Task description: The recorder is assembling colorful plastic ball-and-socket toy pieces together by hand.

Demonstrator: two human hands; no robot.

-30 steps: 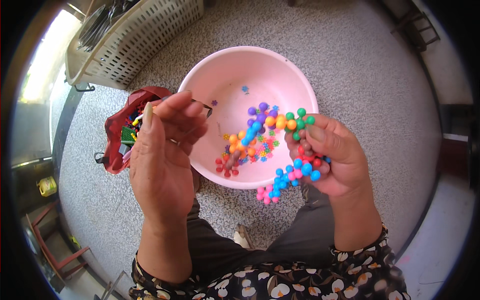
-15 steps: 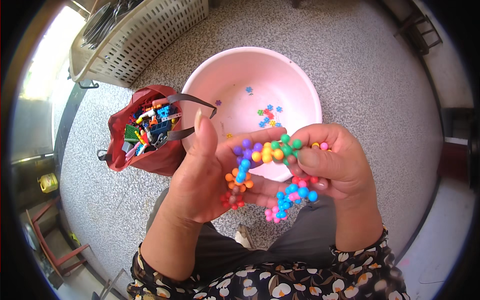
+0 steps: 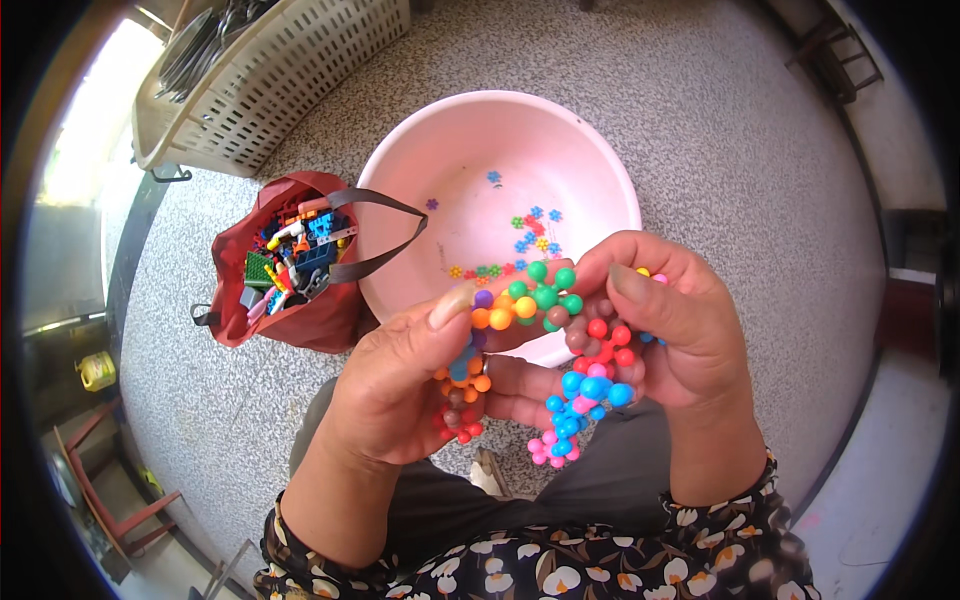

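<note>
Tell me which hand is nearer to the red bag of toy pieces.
Left: the left hand is lower and to the right of the red bag in the picture; the right hand is farther right.

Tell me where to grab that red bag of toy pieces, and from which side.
Probably best by the dark strap loop on the right of the red bag, coming from above. The loop sticks out past the bag over the pink tub, so its bend looks easy to hook. The bag's mouth is open with toy pieces showing, so lift it level.
</note>
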